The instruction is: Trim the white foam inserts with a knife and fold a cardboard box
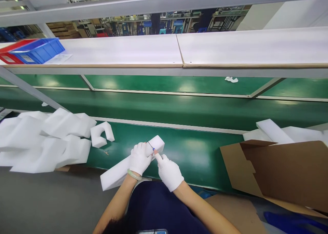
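A long white foam block [116, 174] lies slantwise at the front edge of the green bench [197, 158], its near left end hanging over the edge. My left hand [140, 158], in a white glove with bare fingertips, is closed over the block and presses it down. In my right hand [169, 172], gloved the same way, is a slim tool [151, 145] with a thin dark shaft and some blue by the fingers. The shaft lies across the block near its far end; its exact kind is too small to tell. A C-shaped foam piece [98, 134] stands left of my hands.
White foam pieces [48, 138] are heaped on the left. At right is an open cardboard box [284, 172], with more foam [275, 130] behind it. A white shelf [123, 51] crosses above the bench, bearing blue [41, 51] and red [11, 57] bins.
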The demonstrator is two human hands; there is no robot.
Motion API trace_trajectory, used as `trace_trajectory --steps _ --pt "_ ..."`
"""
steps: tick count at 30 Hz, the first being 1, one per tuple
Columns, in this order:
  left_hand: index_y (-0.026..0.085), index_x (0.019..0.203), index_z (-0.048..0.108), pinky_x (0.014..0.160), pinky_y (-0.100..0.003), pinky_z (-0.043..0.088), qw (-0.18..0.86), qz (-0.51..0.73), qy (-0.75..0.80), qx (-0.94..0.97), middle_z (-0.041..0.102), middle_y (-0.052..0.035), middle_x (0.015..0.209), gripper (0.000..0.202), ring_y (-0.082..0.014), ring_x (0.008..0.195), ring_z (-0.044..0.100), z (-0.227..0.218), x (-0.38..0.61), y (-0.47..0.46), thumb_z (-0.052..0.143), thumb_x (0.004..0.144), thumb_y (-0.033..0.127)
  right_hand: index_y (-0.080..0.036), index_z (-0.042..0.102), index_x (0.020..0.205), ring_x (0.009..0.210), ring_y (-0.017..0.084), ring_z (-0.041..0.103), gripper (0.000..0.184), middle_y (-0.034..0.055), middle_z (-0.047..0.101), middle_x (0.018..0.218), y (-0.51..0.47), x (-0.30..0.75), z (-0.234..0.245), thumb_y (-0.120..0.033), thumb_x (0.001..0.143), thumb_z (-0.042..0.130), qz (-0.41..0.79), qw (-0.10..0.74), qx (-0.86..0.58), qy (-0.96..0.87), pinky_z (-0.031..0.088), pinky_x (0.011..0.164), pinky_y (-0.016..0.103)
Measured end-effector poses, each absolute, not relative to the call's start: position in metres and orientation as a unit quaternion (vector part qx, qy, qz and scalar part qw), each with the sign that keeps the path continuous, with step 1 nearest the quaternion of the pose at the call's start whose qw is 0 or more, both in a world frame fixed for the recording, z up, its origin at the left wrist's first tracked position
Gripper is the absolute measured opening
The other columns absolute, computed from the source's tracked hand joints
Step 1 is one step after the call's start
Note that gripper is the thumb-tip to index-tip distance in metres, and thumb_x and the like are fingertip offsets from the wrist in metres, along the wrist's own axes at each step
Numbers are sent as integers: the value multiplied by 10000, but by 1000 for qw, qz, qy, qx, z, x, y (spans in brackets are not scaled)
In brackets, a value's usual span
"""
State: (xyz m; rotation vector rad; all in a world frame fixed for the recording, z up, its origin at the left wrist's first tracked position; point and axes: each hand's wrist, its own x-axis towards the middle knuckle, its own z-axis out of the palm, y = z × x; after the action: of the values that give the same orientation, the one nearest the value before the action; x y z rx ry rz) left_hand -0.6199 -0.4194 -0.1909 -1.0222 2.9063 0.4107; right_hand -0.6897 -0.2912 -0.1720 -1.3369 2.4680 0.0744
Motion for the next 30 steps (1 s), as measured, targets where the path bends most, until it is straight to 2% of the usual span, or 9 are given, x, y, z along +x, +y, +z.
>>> trace_trajectory --steps 9,13,18,24,28,30 --pt "194 1013 544 762 -366 396 29 130 939 -318 574 -94 1033 291 -267 964 511 -194 -620 -415 562 800 392 -262 269 1469 672 189 645 643 67 599 851 -283 -684 -160 -58 865 353 72 186 -465 863 474 562 257" --pt "186 1033 544 755 -364 394 26 121 942 -313 572 -102 1046 295 -267 962 514 -194 -619 -418 544 812 382 -243 259 1473 667 186 642 646 67 595 844 -282 -682 -160 -48 863 345 61 174 -469 864 482 575 262" --pt "199 1048 544 773 -357 389 33 136 941 -307 587 -78 1056 291 -259 997 513 -196 -620 -420 552 798 349 -244 347 1429 628 166 635 632 58 583 809 -269 -678 -165 -14 840 353 71 177 -469 862 455 535 226" --pt "197 1064 556 817 -363 394 47 133 935 -326 589 -86 1102 295 -260 1024 514 -191 -622 -424 526 811 346 -244 240 1477 653 170 642 674 62 576 831 -271 -676 -174 -24 850 351 42 167 -460 871 468 559 238" --pt "197 1042 569 843 -363 385 59 157 935 -314 615 -86 1087 273 -264 1022 524 -186 -625 -427 514 818 343 -252 299 1452 627 159 635 662 56 577 830 -262 -674 -181 -5 839 352 49 170 -463 869 451 533 223" --pt "194 1037 566 852 -366 381 50 158 934 -316 618 -88 1096 268 -267 1026 527 -186 -624 -426 508 821 341 -254 282 1461 616 157 631 668 57 582 839 -262 -672 -185 -4 845 344 54 169 -460 870 450 532 228"
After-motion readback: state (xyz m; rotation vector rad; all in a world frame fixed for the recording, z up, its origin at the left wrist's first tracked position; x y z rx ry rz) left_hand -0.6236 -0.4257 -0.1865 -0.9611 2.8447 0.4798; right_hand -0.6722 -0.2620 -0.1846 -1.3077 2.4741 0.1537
